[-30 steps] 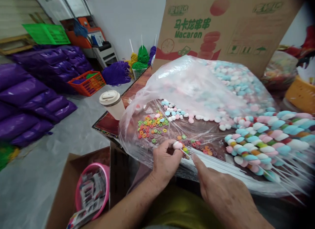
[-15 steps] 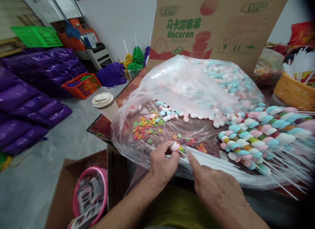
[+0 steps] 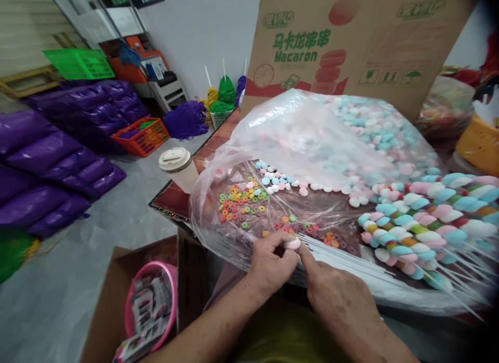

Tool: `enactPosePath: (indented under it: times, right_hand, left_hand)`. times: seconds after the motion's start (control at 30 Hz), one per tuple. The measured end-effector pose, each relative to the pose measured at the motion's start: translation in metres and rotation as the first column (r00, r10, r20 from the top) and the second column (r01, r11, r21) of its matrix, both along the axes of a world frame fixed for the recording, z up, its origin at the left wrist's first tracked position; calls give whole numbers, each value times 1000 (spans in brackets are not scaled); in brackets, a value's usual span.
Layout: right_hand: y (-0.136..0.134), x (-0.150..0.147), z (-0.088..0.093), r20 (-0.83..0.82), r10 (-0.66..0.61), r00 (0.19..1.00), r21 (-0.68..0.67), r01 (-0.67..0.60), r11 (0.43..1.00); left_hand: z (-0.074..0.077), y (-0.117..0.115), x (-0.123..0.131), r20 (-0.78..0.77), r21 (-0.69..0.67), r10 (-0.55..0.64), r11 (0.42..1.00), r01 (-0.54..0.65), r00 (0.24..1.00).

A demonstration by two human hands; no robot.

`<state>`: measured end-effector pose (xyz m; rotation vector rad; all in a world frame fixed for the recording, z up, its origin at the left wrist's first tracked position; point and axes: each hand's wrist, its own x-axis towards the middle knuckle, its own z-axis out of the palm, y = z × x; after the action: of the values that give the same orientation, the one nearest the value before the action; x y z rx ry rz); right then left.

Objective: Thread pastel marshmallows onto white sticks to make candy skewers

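We see a pink marshmallow disc (image 3: 293,244) at lower centre of the frame, pinched between the thumb and fingers of the left hand (image 3: 271,262). The right hand (image 3: 339,300) meets it there, forefinger tip pressed to the disc beside the white sticks (image 3: 351,259). Coloured ring candies (image 3: 241,203) lie above on the clear plastic sheet (image 3: 296,139), finished skewers (image 3: 421,222) at right, the paper cup (image 3: 178,165) left.

Pastel pink, white and blue marshmallow candies (image 3: 366,129) fill a clear plastic bag (image 3: 296,139). Small candy rings (image 3: 241,203) are orange, green, red and yellow. Finished skewers (image 3: 421,222) stack pink, blue and white pieces on white sticks (image 3: 351,256). The brown cardboard box (image 3: 351,40) carries green lettering. Purple sacks (image 3: 50,155) lie beside an orange basket (image 3: 142,137).
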<state>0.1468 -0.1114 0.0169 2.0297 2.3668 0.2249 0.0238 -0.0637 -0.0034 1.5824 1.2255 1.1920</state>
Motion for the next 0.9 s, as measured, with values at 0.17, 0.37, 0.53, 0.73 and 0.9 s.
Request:
enactPosePath:
  times: [0.17,0.37,0.53,0.73,0.9]
  right_hand:
    - [5,10,-13,-213,121,970,122,-97,988]
    - [13,13,-25,-427,138,894,130,-90,987]
    - [29,28,-31,-542,139,829,160,-61,985]
    - [19,18,-30,-561,102,821,-27,-142,990]
    - [12,5,-29,-525,86,847,-72,-145,987]
  left_hand:
    - [1,3,1,46,-83,13,996,-9,999]
    - [5,-2,3,-177,-20,-84,996,82,981]
    - [18,28,-49,-548,-149,9,983,-108,836]
    - [5,50,-76,-855,-46,-8,997,-62,518]
    - [-1,42,-71,-729,19,0,1000,20,685]
